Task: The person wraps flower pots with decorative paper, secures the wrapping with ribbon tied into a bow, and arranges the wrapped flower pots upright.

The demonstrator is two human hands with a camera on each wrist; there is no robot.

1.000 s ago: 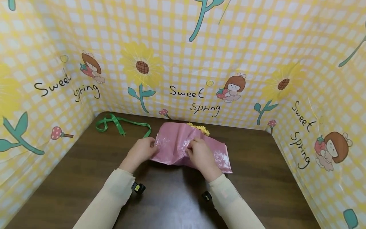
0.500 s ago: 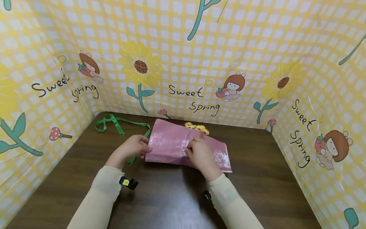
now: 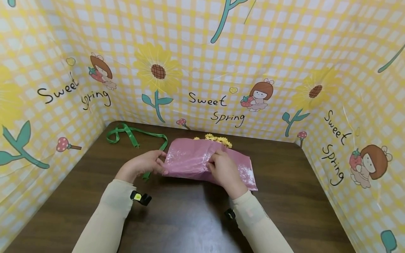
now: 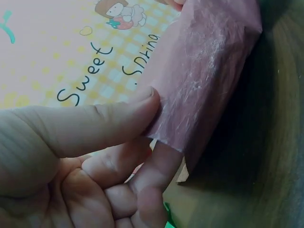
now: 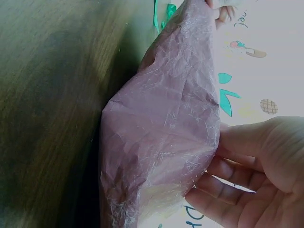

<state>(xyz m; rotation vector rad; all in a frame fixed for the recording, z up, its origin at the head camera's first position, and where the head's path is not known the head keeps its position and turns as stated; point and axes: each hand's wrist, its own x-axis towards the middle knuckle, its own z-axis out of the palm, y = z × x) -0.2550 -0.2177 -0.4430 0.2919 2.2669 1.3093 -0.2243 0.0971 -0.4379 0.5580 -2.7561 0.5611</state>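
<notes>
A sheet of glossy, creased pink wrapping paper (image 3: 186,156) lies folded across the back middle of the table. My left hand (image 3: 143,164) pinches its left end between thumb and fingers, as the left wrist view shows with the paper's edge (image 4: 190,80) under the thumb. At the middle of the sheet, my right hand (image 3: 224,172) grips a gathered fold of the paper (image 5: 161,118) by its upper edge. Yellow flowers (image 3: 218,140) show from behind the paper; their stems are hidden.
A green ribbon (image 3: 129,133) lies looped at the back left, and one end of it comes out below the left hand. Yellow checked cloth (image 3: 202,70) with printed flowers walls the dark wooden table (image 3: 177,218) at the back and sides.
My left hand has shifted left along the paper to its left end, spreading that part out, then lowering its top edge. My right hand has stayed on the fold.
</notes>
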